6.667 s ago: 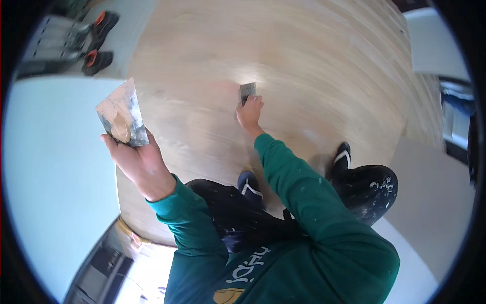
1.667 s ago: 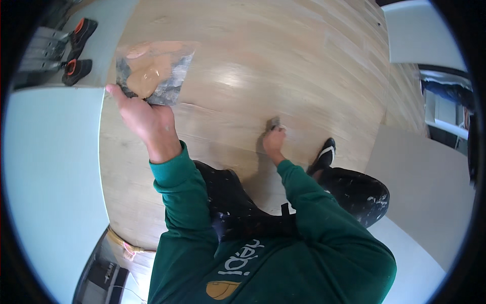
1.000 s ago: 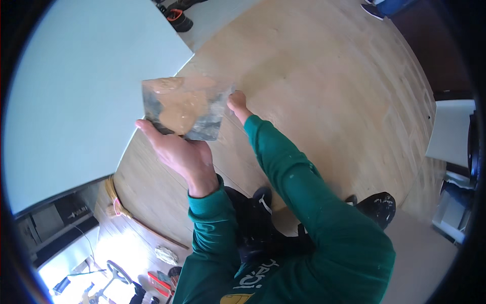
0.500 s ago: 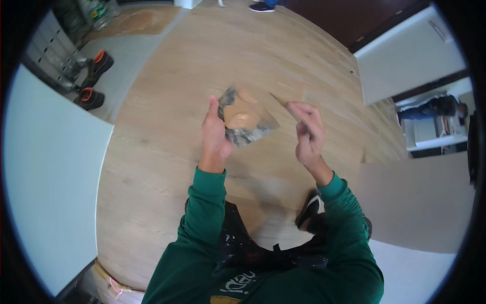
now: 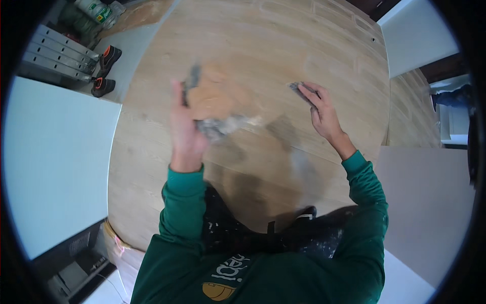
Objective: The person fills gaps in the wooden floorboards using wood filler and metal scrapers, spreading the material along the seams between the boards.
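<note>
My left hand (image 5: 185,126) grips a metal plate (image 5: 215,126) raised over the wood-look floor (image 5: 243,40); both are smeared by motion. Soft beige filler (image 5: 212,99) is heaped across the plate. To the right, my right hand (image 5: 326,114) is closed on a small putty knife (image 5: 296,90), held apart from the plate, with its blade pointing up and left.
Dark shoes (image 5: 106,71) stand beside an aluminium ladder (image 5: 61,53) at upper left, near bottles (image 5: 101,12). Pale panels (image 5: 55,162) flank me, another (image 5: 425,197) at right. A broom (image 5: 116,238) lies lower left. A person in blue (image 5: 450,99) shows partly at far right.
Since half a second ago my left hand and plate have moved up and left, and my right hand up and right. The foot at the top has left the view.
</note>
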